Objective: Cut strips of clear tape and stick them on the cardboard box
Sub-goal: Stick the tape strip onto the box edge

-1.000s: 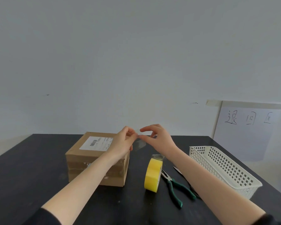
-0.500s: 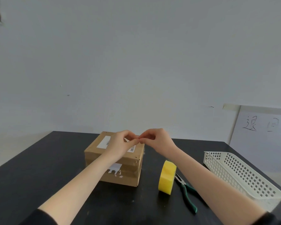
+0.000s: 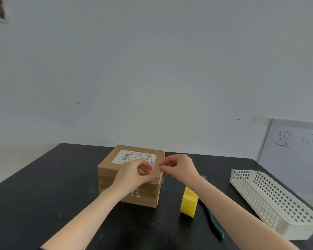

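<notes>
A brown cardboard box (image 3: 114, 165) with a white shipping label stands on the black table (image 3: 43, 186). My left hand (image 3: 132, 175) and my right hand (image 3: 179, 166) hover at its near right top corner, each pinching one end of a short clear tape strip (image 3: 158, 178). The strip lies against that corner and hangs a little over the right edge. A yellow tape roll (image 3: 188, 202) stands on its edge to the right of the box, below my right forearm.
Green-handled pliers (image 3: 214, 223) lie right of the roll, partly under my right arm. A white perforated basket (image 3: 271, 197) sits at the table's right side. A whiteboard with writing (image 3: 294, 150) leans on the wall behind it.
Both hands have dropped with the tape strip from above the box to its near right top corner. The view has shifted, so the box now sits nearer the centre.
</notes>
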